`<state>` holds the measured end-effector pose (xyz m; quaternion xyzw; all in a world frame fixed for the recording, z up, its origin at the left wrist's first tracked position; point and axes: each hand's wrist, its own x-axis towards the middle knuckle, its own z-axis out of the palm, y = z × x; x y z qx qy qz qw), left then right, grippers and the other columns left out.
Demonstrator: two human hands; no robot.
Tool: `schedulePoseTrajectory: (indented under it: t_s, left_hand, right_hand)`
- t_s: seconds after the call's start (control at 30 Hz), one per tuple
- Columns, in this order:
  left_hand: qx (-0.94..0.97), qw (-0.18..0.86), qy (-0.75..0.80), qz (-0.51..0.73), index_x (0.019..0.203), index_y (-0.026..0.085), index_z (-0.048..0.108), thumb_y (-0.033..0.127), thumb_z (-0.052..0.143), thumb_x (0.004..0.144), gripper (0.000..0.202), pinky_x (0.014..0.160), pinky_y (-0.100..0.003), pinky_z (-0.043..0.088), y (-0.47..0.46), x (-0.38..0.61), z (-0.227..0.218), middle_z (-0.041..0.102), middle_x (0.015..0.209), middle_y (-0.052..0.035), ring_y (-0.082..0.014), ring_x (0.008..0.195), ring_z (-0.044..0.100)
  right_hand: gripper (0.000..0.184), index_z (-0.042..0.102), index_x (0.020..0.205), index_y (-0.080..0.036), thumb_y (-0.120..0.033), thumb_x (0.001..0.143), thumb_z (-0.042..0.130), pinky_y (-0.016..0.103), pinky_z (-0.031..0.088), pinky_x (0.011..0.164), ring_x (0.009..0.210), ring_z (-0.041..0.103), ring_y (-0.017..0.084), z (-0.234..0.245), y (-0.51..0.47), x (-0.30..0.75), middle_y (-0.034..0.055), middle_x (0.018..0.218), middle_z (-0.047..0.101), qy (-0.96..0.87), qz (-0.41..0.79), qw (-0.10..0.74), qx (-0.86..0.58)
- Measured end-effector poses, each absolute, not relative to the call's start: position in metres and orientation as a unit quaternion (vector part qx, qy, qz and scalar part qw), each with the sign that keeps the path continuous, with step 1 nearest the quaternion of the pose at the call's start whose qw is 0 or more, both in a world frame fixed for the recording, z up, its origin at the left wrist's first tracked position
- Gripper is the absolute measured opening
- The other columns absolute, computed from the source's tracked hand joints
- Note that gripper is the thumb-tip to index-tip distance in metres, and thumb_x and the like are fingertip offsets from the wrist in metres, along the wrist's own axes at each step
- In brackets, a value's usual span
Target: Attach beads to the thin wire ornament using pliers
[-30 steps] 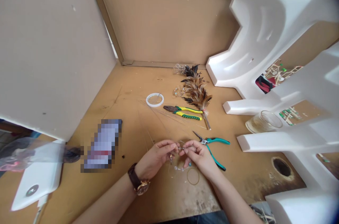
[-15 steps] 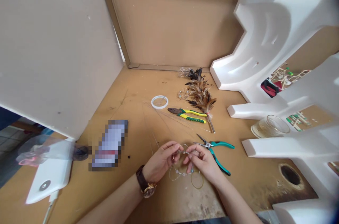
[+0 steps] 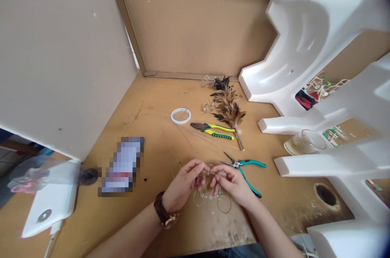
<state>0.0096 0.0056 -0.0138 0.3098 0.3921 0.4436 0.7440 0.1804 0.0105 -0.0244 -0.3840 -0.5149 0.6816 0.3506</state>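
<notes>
My left hand (image 3: 183,181), with a brown watch on the wrist, and my right hand (image 3: 232,183) meet low in the middle of the wooden table (image 3: 146,107). Both pinch a thin wire strung with small clear beads (image 3: 209,196), which hangs in a loop between them. A thin wire ring (image 3: 224,203) lies on the table just under my right hand. Teal-handled needle-nose pliers (image 3: 245,169) lie right beside my right hand.
Yellow-green pliers (image 3: 213,129), a feather bundle (image 3: 227,105) and a white spool ring (image 3: 180,115) lie farther back. White foam packing pieces (image 3: 304,46) and a glass (image 3: 304,142) stand to the right. A foam board (image 3: 61,59) stands on the left, cardboard behind. A hole (image 3: 326,195) pierces the table.
Both hands stay pinched on the beaded wire with small finger shifts. The view has wobbled slightly; nothing on the table has moved.
</notes>
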Motion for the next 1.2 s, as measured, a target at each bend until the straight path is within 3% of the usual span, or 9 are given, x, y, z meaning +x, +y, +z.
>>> schedulePoseTrajectory:
  t_s: [0.17,0.3,0.5,0.67,0.77,0.87,1.03,1.13,1.2]
  left_hand:
    - [0.34,0.736,0.39,0.436,0.081,0.017,0.056,0.043,0.052,0.082,0.026,0.042,-0.018,0.024,0.005,0.009,-0.016,0.051,0.055,0.0044,-0.0047,0.041,0.036]
    - [0.346,0.731,0.398,0.432,0.081,0.017,0.055,0.045,0.052,0.081,0.028,0.043,-0.019,0.024,0.004,0.009,-0.016,0.048,0.048,0.0054,-0.0058,0.04,0.036]
    - [0.336,0.742,0.366,0.45,0.078,0.015,0.059,0.041,0.057,0.078,0.027,0.042,-0.019,0.023,0.005,0.007,-0.012,0.061,0.079,-0.0002,-0.0015,0.04,0.035]
    - [0.349,0.747,0.355,0.44,0.079,0.014,0.061,0.04,0.056,0.08,0.026,0.04,-0.019,0.022,0.005,0.007,-0.012,0.055,0.058,0.004,-0.0014,0.036,0.026]
    - [0.35,0.744,0.362,0.44,0.078,0.014,0.06,0.041,0.056,0.078,0.027,0.039,-0.019,0.022,0.004,0.008,-0.011,0.059,0.065,0.0023,-0.001,0.036,0.027]
    - [0.347,0.741,0.367,0.443,0.077,0.015,0.059,0.04,0.057,0.077,0.025,0.039,-0.019,0.021,0.003,0.009,-0.009,0.065,0.083,-0.0013,0.0001,0.037,0.029]
    - [0.348,0.737,0.37,0.445,0.075,0.015,0.058,0.038,0.058,0.077,0.022,0.039,-0.019,0.02,0.004,0.006,-0.008,0.066,0.084,-0.0012,0.0002,0.037,0.03]
    - [0.356,0.736,0.369,0.443,0.075,0.015,0.058,0.038,0.058,0.078,0.023,0.039,-0.019,0.019,0.003,0.005,-0.007,0.066,0.084,-0.0015,0.0004,0.037,0.03]
    - [0.356,0.738,0.366,0.441,0.075,0.015,0.058,0.037,0.057,0.079,0.023,0.038,-0.019,0.019,0.003,0.004,-0.005,0.066,0.084,-0.0018,0.0004,0.037,0.03]
  right_hand:
    - [0.025,0.054,0.093,-0.016,-0.037,0.079,0.058,0.024,0.047,0.051,0.05,0.062,0.012,-0.025,0.009,0.179,0.0001,0.067,0.064,-0.519,0.681,0.351,-0.379]
    - [0.027,0.054,0.092,-0.016,-0.039,0.078,0.058,0.024,0.047,0.051,0.049,0.061,0.012,-0.021,0.009,0.178,-0.0001,0.066,0.064,-0.526,0.668,0.354,-0.39]
    - [0.028,0.056,0.094,-0.016,-0.039,0.078,0.057,0.026,0.048,0.054,0.051,0.061,0.012,-0.015,0.007,0.178,0.0,0.065,0.064,-0.538,0.657,0.349,-0.396]
    - [0.031,0.056,0.099,-0.016,-0.04,0.08,0.054,0.027,0.048,0.057,0.054,0.062,0.013,-0.012,0.0,0.176,0.0014,0.068,0.065,-0.551,0.646,0.344,-0.4]
    - [0.033,0.057,0.101,-0.016,-0.042,0.081,0.052,0.029,0.049,0.061,0.06,0.062,0.014,-0.004,-0.004,0.181,0.0034,0.074,0.066,-0.579,0.614,0.321,-0.429]
    - [0.033,0.058,0.105,-0.018,-0.041,0.083,0.05,0.032,0.049,0.072,0.078,0.062,0.018,0.008,-0.003,0.201,0.0069,0.088,0.067,-0.657,0.503,0.276,-0.489]
    - [0.048,0.053,0.118,-0.016,-0.037,0.075,0.055,0.044,0.034,0.094,0.112,0.047,0.028,0.008,0.005,0.248,0.014,0.12,0.055,-0.79,0.156,0.112,-0.582]
    - [0.067,0.043,0.128,-0.016,-0.036,0.066,0.059,0.045,0.032,0.094,0.119,0.038,0.032,-0.001,0.006,0.262,0.0151,0.132,0.044,-0.796,0.061,0.013,-0.602]
    - [0.072,0.039,0.131,-0.015,-0.034,0.065,0.059,0.044,0.034,0.089,0.115,0.04,0.034,-0.004,0.006,0.261,0.0163,0.13,0.044,-0.793,0.028,-0.027,-0.608]
